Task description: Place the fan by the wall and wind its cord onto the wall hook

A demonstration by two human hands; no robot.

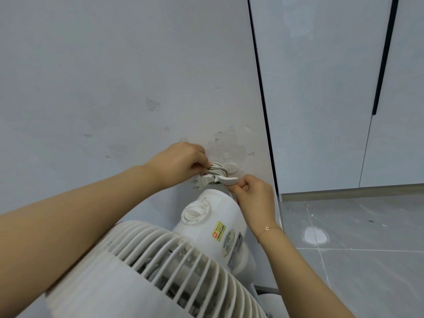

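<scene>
The white plastic floor fan with a ribbed grille (160,267) is positioned directly against the pale grey painted wall (114,76), just below the white plastic wall hook (230,174). This placement appears to be chosen so that the cord reaches the hook without strain. The fan's round control knob (195,212) faces upward, beside yellow and grey labels on the motor housing.

The grey power cord (218,168) is gathered in several turns behind the hook, with its flat plug (203,181) hanging out at the lower left of the bundle. The winding step is judged to be nearly complete.

The left hand (181,164) is held against the left side of the bundle; its fingers are curled and the coils are pinched between fingertips and thumb, presumably to keep the turns from slipping off. The right hand (252,193) is placed just below the hook's projecting arm, with fingers curled and the tip of the arm pinched. A thin gold bracelet (270,229) is worn on the right wrist.

To the right, white cabinet doors (321,88) and a grey tiled floor (367,249) are visible.
</scene>
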